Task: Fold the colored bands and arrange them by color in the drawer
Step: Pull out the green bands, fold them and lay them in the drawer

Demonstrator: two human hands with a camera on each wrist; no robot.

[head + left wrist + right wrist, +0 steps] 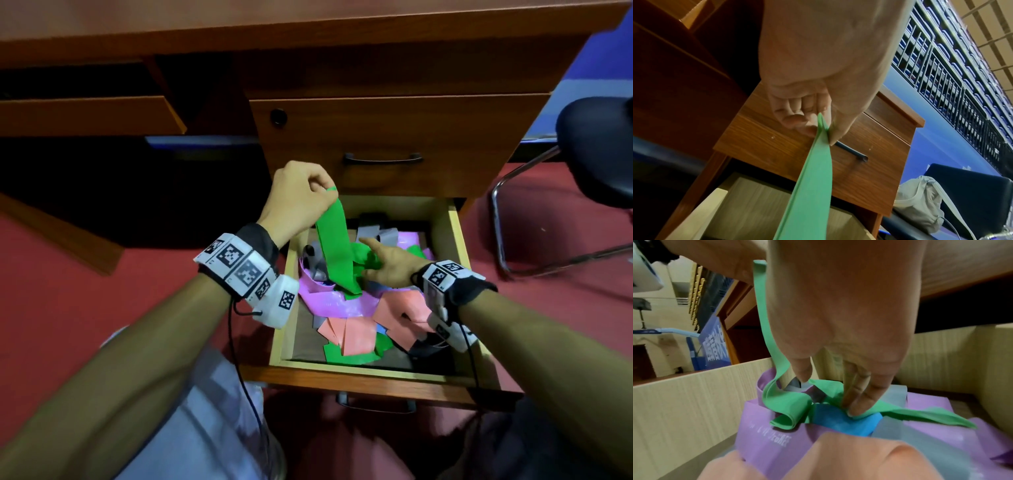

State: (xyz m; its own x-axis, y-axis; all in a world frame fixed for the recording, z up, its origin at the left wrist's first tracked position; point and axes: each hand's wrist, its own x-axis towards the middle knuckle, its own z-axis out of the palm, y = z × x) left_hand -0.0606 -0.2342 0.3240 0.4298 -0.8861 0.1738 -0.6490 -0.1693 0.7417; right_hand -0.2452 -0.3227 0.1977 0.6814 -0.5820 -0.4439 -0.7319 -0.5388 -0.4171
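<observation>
Hanging near-vertical, green band

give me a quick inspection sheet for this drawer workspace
surface: open drawer, floor mostly covered.
job's things: green band stretched up out of a loose heap of purple bands, salmon bands, grey bands and a blue band; none looks folded or sorted.
clutter: dark item at the drawer's back wall, cannot tell what.
grippers: left hand pinches the green band's top end; right hand presses its lower part with straight fingers.
cables: left wrist cable hangs down; right wrist cable crosses the drawer front.
surroundings: closed drawer above, red carpet, black chair at right.
</observation>
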